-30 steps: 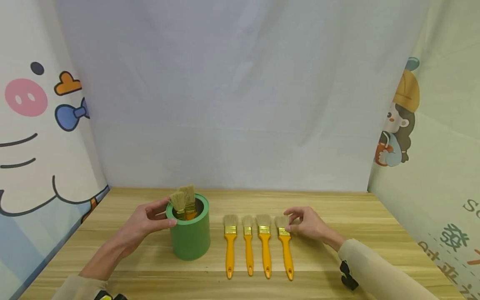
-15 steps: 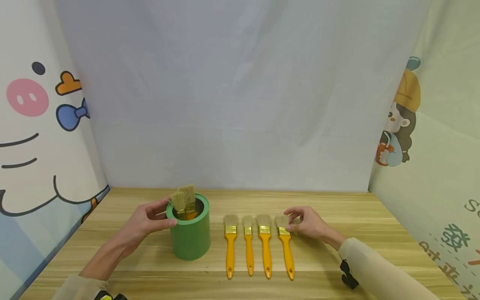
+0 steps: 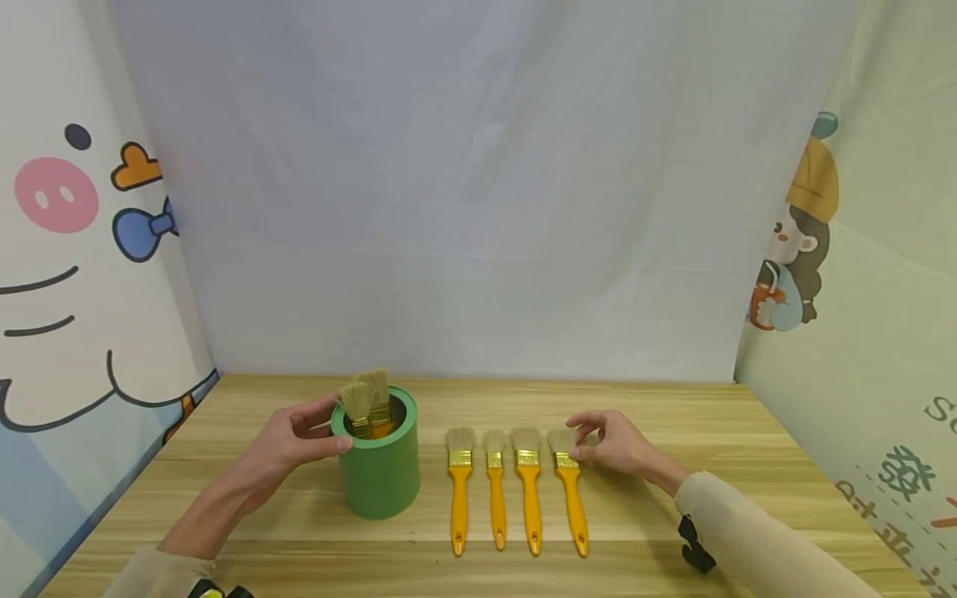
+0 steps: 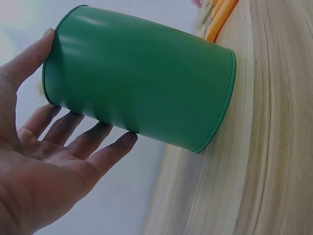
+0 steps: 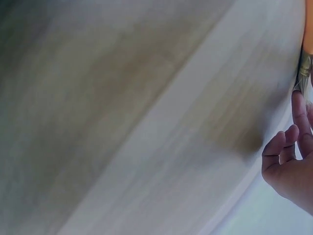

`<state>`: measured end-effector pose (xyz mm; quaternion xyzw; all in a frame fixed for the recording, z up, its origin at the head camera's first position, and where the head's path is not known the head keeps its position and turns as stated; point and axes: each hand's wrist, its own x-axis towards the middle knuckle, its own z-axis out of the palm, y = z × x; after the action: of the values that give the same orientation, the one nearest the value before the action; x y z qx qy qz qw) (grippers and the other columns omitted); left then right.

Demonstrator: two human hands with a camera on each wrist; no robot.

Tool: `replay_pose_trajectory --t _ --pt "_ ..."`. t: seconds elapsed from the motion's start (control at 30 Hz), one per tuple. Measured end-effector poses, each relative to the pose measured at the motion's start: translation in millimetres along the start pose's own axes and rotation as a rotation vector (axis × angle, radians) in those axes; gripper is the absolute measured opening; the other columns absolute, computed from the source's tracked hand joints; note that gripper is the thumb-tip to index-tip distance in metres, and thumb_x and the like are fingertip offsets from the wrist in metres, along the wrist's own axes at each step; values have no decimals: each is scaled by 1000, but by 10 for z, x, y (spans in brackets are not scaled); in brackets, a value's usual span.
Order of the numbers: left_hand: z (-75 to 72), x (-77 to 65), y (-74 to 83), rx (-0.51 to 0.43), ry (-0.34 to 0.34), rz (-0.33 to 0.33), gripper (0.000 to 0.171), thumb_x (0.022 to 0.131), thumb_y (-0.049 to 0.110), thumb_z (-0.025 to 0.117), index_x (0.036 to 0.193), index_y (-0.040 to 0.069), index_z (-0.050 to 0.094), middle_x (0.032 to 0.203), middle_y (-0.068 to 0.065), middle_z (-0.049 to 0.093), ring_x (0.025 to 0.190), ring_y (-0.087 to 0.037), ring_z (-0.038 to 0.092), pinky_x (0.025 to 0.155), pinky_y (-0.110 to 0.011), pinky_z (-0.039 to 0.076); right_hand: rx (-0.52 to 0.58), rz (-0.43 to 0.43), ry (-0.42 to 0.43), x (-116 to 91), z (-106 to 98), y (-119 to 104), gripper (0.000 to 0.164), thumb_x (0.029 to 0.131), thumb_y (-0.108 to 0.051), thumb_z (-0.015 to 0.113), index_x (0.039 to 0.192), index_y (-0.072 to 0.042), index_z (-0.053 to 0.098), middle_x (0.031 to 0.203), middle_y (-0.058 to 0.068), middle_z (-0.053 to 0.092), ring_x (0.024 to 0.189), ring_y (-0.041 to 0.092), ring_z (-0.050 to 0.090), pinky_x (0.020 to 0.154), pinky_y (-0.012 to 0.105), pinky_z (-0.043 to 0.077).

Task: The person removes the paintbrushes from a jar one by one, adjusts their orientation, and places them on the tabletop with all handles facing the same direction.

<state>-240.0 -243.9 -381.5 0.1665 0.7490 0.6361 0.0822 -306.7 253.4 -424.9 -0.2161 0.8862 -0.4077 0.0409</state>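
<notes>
My left hand (image 3: 287, 440) grips a green cylindrical can (image 3: 381, 482) near its rim. In the left wrist view the thumb lies on one side of the can and the fingertips press its other side. Two paintbrushes (image 3: 366, 403) stand in the can with pale bristles up; their handles are mostly hidden inside. My right hand (image 3: 616, 444) pinches the rightmost paintbrush (image 3: 571, 502) at its bristles, beside the gold ferrule. That paintbrush lies on the table with its yellow-orange handle toward me. At the edge of the right wrist view, fingertips meet its bristles.
Three more paintbrushes lie in a row between the can and my right hand: a left one (image 3: 459, 490), a narrower one (image 3: 497, 490) and a wide one (image 3: 529, 490). The wooden table (image 3: 658, 540) ends at a pale curtain (image 3: 478, 208). Printed cloths hang on both sides.
The handle end of the rightmost paintbrush has swung slightly to the right. Both hands and the can have stayed in place.
</notes>
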Motion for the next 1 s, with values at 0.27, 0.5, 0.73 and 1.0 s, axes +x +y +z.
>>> replay_pose_trajectory --t 0.27,0.5,0.73,1.0 --pt "3 -4 -10 -8 4 -8 80 100 13 73 166 1 28 165 -25 33 143 -48 44 102 -35 52 -99 14 57 -12 -25 -68 43 88 -13 86 125 4 71 107 11 73 88 23 59 77 33 45" --pt "-6 -13 -2 -5 -7 8 80 101 13 72 166 0 27 165 -28 32 143 -51 43 104 -38 51 -125 -76 72 46 -62 -287 37 91 -11 83 123 4 72 103 11 74 70 18 50 65 29 41" --pt "-4 -6 -4 -5 0 -1 80 101 13 72 166 1 27 165 -27 32 144 -50 42 105 -40 51 -81 -161 -9 143 -32 -656 30 96 -16 80 122 -2 72 94 -1 73 67 16 48 63 29 39" --pt "-3 -2 -16 -16 -6 8 80 101 13 72 166 0 27 165 -28 32 143 -51 43 104 -38 52 -43 -225 -83 257 234 -1174 28 97 -17 80 122 -6 74 94 -4 75 70 17 55 63 27 44"
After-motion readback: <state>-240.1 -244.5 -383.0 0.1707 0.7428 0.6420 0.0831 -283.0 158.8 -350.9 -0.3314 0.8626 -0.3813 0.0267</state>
